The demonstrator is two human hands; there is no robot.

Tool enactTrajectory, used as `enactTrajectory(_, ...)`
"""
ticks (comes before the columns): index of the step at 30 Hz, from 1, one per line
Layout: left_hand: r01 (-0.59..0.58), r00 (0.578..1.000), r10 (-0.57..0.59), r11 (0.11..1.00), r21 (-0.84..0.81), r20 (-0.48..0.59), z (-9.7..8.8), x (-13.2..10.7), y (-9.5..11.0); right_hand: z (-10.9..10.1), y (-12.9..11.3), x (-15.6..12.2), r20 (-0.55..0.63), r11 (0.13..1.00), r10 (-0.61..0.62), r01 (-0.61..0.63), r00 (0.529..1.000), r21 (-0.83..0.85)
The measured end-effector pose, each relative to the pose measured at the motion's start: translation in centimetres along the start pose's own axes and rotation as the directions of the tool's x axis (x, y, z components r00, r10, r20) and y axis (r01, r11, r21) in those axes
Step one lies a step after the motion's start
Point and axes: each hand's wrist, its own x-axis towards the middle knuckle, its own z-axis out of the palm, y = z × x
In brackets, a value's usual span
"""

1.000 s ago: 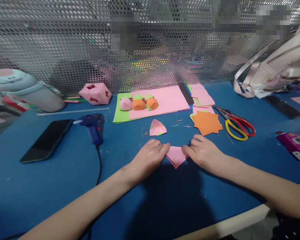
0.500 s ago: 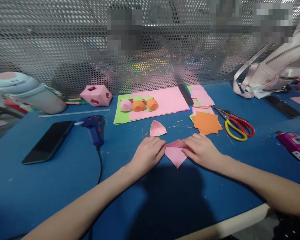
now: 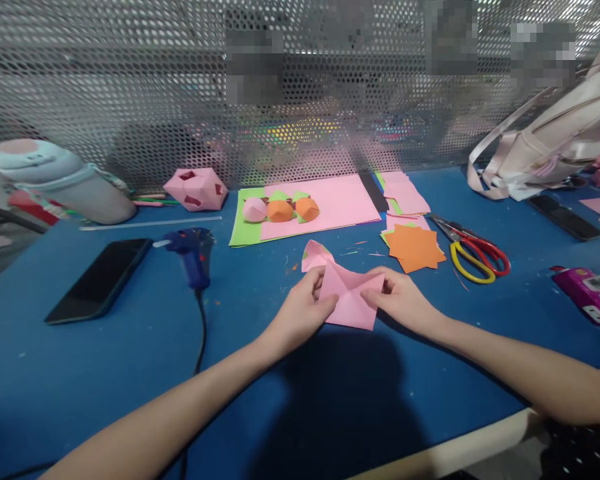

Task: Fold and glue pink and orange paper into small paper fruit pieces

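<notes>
A creased square of pink paper [image 3: 350,308] is held up between both hands, its upper edge bent and its lower edge near the table. My left hand [image 3: 300,307] pinches its left side, thumb on the front face. On the right side my right hand [image 3: 405,297] grips it, thumb in front and fingers behind. Just beyond the left fingers lies a small folded pink and green paper piece [image 3: 316,255], partly covered by the held paper.
Behind lie pink sheets [image 3: 340,200] bearing small pink and orange folded shapes [image 3: 280,211]. Orange paper squares [image 3: 414,248] and scissors [image 3: 473,250] are at right. A blue glue gun [image 3: 193,257], its cord trailing forward, and a phone [image 3: 100,280] lie left. A metal mesh panel [image 3: 170,87] borders the back.
The pink paper was folded flat on the table, point toward me. Now it is opened out and lifted, turned so a straight edge faces me, with both thumbs on its face.
</notes>
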Motion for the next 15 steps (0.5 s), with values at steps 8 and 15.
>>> enactTrajectory(8,-0.170,0.985,0.166,0.853,0.493,0.053,-0.5,-0.2,0.0,-0.3,0.6,0.7,-0.034,0.975,-0.200,0.195,0.979,-0.103)
enactTrajectory(15,-0.321,0.946,0.286,0.749,0.580,0.155,-0.4,0.0,-1.4,-0.3,1.0,1.1,0.070,0.800,-0.423,0.409,0.903,-0.439)
